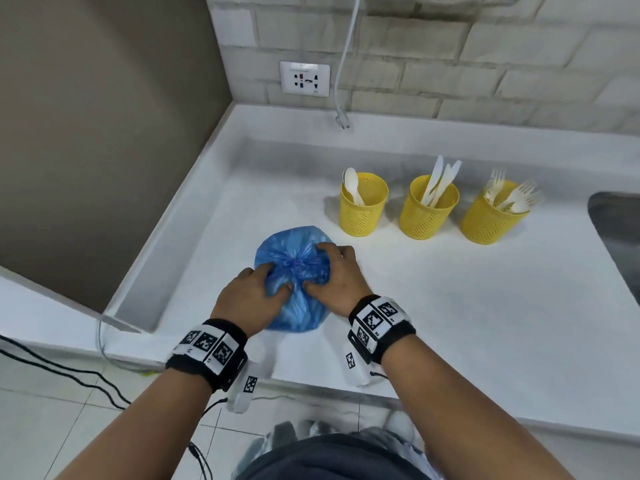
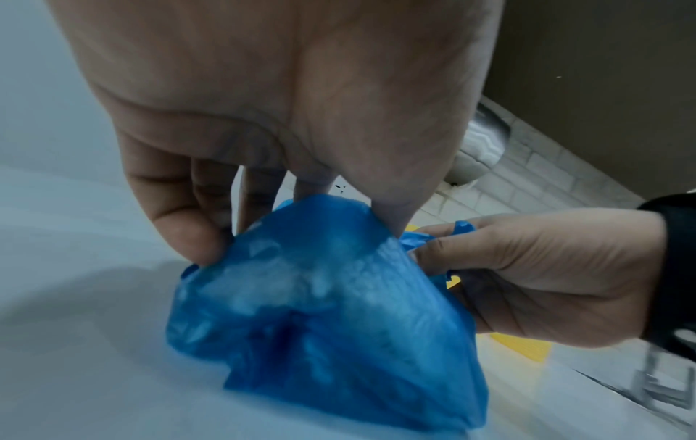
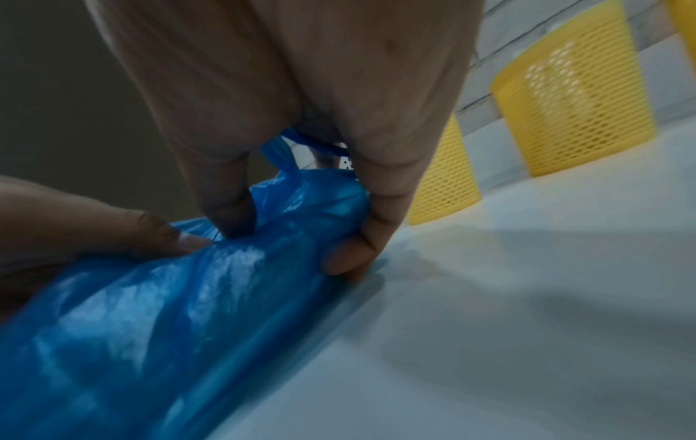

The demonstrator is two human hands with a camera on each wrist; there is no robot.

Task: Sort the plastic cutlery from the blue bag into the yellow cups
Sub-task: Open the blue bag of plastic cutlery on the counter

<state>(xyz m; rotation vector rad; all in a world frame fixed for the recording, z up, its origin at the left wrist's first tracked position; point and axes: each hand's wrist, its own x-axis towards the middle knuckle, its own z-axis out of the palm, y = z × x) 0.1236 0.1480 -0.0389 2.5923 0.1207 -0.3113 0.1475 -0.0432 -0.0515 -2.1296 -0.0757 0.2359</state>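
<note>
A crumpled blue bag (image 1: pixel 294 282) lies on the white counter (image 1: pixel 450 306) in front of me. My left hand (image 1: pixel 258 292) pinches its left side and my right hand (image 1: pixel 334 271) grips the gathered plastic from the right. The left wrist view shows the blue bag (image 2: pixel 324 321) pinched between thumb and fingers (image 2: pixel 184 229). In the right wrist view the blue bag (image 3: pixel 169 312) is clamped by curled fingers (image 3: pixel 350 256). Behind stand three yellow mesh cups: spoons in the left cup (image 1: pixel 362 216), knives in the middle cup (image 1: pixel 426 220), forks in the right cup (image 1: pixel 488 223). What is inside the bag is hidden.
A steel sink (image 1: pixel 616 230) starts at the counter's right edge. A wall socket (image 1: pixel 304 79) and a hanging white cable with plug (image 1: pixel 343 121) are on the tiled back wall. A beige panel (image 1: pixel 104 116) closes the left side. Black cables (image 1: pixel 62 372) trail over the floor.
</note>
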